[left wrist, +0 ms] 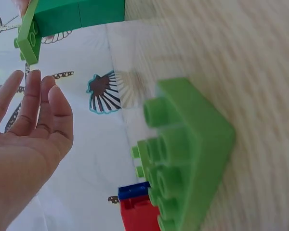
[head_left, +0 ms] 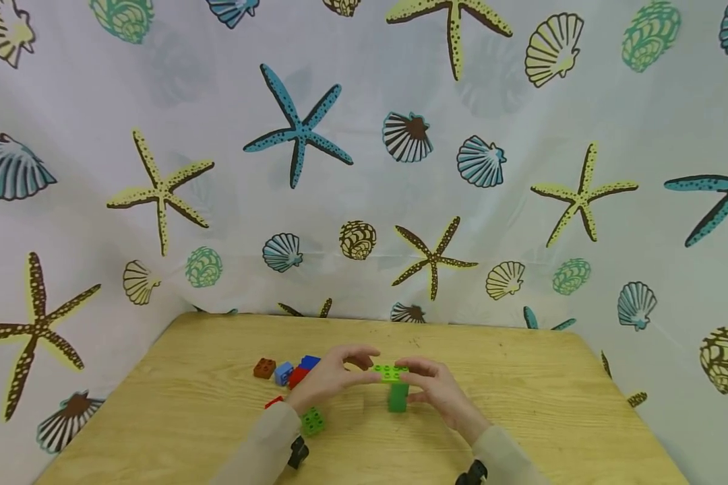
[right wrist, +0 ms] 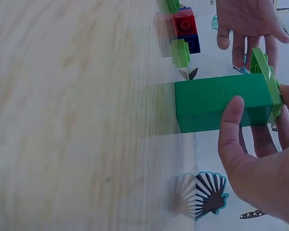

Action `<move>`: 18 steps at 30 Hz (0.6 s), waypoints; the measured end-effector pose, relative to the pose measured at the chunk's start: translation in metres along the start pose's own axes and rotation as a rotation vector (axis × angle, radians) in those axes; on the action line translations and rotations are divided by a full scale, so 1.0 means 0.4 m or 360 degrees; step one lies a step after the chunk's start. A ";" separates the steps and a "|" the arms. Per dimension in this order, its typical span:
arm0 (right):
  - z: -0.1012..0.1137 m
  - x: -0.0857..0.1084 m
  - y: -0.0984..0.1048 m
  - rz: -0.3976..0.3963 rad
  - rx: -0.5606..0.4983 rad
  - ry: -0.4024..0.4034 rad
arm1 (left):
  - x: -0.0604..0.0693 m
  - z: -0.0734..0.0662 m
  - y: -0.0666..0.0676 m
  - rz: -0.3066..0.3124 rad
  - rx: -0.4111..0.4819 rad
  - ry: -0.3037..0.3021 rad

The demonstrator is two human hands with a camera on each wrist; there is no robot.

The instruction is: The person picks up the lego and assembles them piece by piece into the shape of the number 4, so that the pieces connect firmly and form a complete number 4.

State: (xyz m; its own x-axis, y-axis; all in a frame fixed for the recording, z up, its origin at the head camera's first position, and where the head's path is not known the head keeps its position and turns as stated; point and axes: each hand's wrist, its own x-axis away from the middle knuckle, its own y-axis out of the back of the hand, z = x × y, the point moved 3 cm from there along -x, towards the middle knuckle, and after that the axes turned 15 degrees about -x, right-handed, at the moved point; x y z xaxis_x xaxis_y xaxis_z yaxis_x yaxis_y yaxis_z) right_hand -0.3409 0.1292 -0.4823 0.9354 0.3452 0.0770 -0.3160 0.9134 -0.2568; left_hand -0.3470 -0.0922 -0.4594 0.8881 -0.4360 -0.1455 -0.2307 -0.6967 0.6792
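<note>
Looking down at the wooden table, we see two hands at a small tower, which stands upright on the wood near the middle. It consists of a lower dark green block, an upper dark green block set on it, and a studded lime plate at the top, whose one end reaches out beyond the tower toward the left hand. The right hand holds the upper dark green block with its fingers curled around it, and one fingertip is at the lime plate. The left hand has its fingers loosely spread, just beside the free end of this plate; whether its thumb touches the edge, we cannot tell. Near the left sleeve lies a lime block, and we notice also a red piece, partly hidden. Farther to the left of the tower we find a brown block, a light blue block, a red block and a blue block, grouped close together. Behind the table hangs a white cloth printed with starfish and shells.
</note>
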 end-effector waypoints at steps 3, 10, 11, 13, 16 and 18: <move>-0.003 -0.005 -0.003 -0.0005 -0.0015 -0.0002 | 0.010 0.021 0.012 -0.0024 0.0017 0.0049; -0.003 -0.009 -0.009 0.0031 0.0028 0.0007 | 0.038 0.048 0.036 -0.0002 0.0073 0.0055; -0.004 -0.009 -0.009 0.0038 0.0034 0.0008 | 0.042 0.052 0.037 0.0009 0.0077 0.0055; -0.006 -0.007 -0.009 0.0039 0.0038 0.0009 | 0.048 0.060 0.038 0.0038 0.0074 0.0065; -0.007 -0.001 -0.006 0.0031 0.0020 0.0011 | 0.050 0.072 0.042 0.0090 0.0092 0.0100; -0.007 0.003 -0.002 0.0021 0.0004 0.0010 | 0.050 0.078 0.046 0.0123 0.0104 0.0118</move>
State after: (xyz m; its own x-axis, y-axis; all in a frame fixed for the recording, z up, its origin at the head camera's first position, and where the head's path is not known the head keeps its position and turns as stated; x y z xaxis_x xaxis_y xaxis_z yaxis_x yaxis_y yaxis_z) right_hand -0.3390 0.1282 -0.4847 0.9322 0.3557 0.0674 -0.3285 0.9093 -0.2555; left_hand -0.3458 -0.1318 -0.4723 0.8931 -0.4480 -0.0396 -0.3226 -0.6995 0.6377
